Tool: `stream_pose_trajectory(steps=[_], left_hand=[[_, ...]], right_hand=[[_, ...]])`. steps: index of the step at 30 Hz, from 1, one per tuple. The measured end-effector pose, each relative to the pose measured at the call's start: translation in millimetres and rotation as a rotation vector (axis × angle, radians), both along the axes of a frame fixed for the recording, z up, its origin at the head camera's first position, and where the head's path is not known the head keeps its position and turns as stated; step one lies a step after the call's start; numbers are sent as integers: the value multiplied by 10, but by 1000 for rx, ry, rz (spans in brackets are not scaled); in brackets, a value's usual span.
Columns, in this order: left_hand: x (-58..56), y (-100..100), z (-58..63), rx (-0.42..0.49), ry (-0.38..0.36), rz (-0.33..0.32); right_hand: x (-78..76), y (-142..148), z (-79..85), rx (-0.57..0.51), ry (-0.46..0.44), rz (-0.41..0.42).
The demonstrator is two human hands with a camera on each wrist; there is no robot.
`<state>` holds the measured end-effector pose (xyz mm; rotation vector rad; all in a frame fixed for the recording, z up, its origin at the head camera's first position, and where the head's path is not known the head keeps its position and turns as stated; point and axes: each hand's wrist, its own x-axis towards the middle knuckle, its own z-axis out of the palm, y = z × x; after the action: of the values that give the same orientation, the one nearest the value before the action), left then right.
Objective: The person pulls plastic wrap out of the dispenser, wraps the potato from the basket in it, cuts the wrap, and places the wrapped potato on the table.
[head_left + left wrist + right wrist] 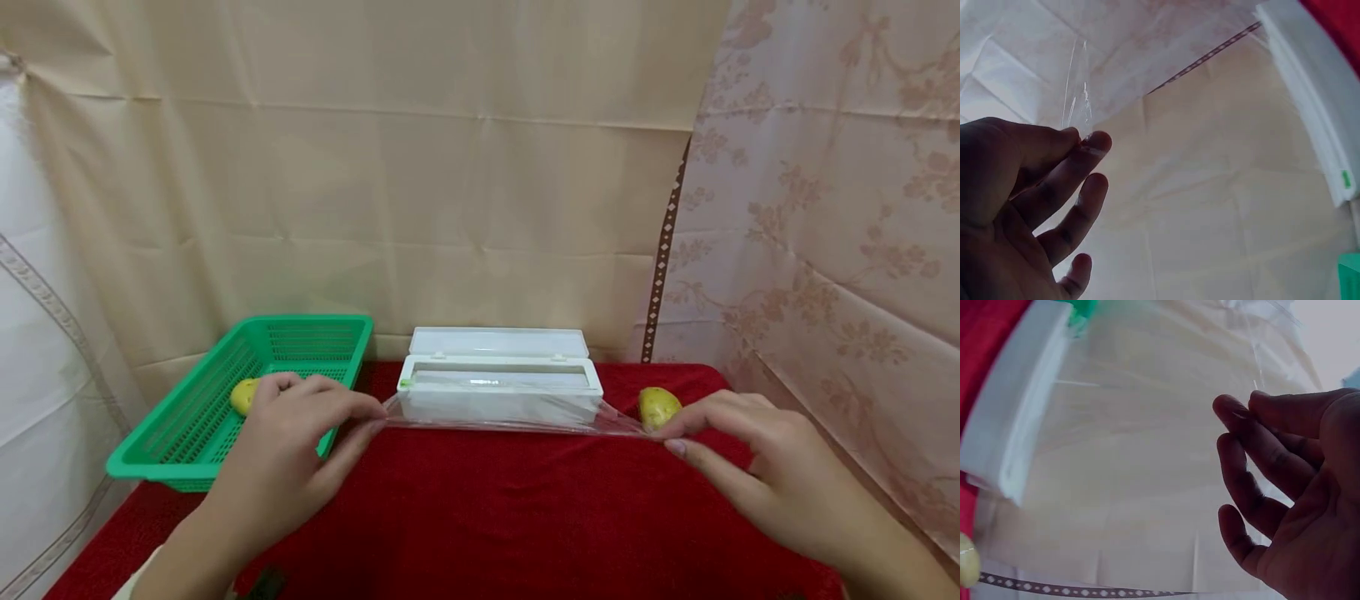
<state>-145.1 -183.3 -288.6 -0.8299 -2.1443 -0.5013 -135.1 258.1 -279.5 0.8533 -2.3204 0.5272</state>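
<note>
A thin sheet of clear plastic wrap (517, 427) stretches from a white dispenser box (501, 405), whose lid (498, 342) is raised at the back. My left hand (288, 446) pinches one front corner of the wrap between thumb and index finger. The opposite corner is pinched by my right hand (772, 467) in the same way. Both wrist views show the left hand (1041, 181) and the right hand (1291, 469) with thumb and index tips together on the film, the other fingers loosely bent. Just beyond my right fingertips lies a yellow potato (658, 407) on the cloth.
To the left stands a green plastic basket (123, 458) with another yellow potato (243, 397) inside, partly behind my left hand. A red cloth (517, 517) covers the table. Beige curtain (450, 183) hangs behind, and patterned fabric (847, 250) borders the right side.
</note>
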Motion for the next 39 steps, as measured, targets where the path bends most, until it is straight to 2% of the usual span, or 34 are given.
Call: stream_pose_trajectory(steps=[4,7,10,14,18,21,24,27,29,30,32,36,37,39], left_hand=[[94,-52,-135,-58,-29,-20],[153,-89,-269,-106,-65,-44],[188,-111,-429,-151,-127,-76],[195,-118,-643,-198,-288,-127],[142,-108,-823,-237,-517,-203],[89,-84,-935,-264,-644,-233],[54,-61,-1041,-295,-694,-235],[26,-51,-1128,-329,-694,-238],[8,-43,-1172,-352,-674,-237],[0,-42,-1193,-363,-659,-235],[-13,-32,-1233,-393,-578,-240],[-33,-14,-1300,-424,-495,-237],[-36,-8,-1313,-428,-487,-240],[-46,2,-1335,-423,-521,-252]], right_hand=[[78,34,-148,66,-64,40],[117,85,-298,128,-189,31],[107,149,-471,155,-345,63],[34,201,-719,159,-468,196],[-37,200,-957,140,-600,330],[-66,178,-1113,135,-660,375],[-81,142,-1235,143,-664,383],[-106,113,-1313,131,-724,361],[-127,103,-1341,128,-806,328],[-139,99,-1351,130,-839,313],[-163,90,-1370,131,-889,294],[-198,75,-1410,137,-903,325],[-202,71,-1424,144,-880,342],[-207,67,-1447,148,-854,367]])
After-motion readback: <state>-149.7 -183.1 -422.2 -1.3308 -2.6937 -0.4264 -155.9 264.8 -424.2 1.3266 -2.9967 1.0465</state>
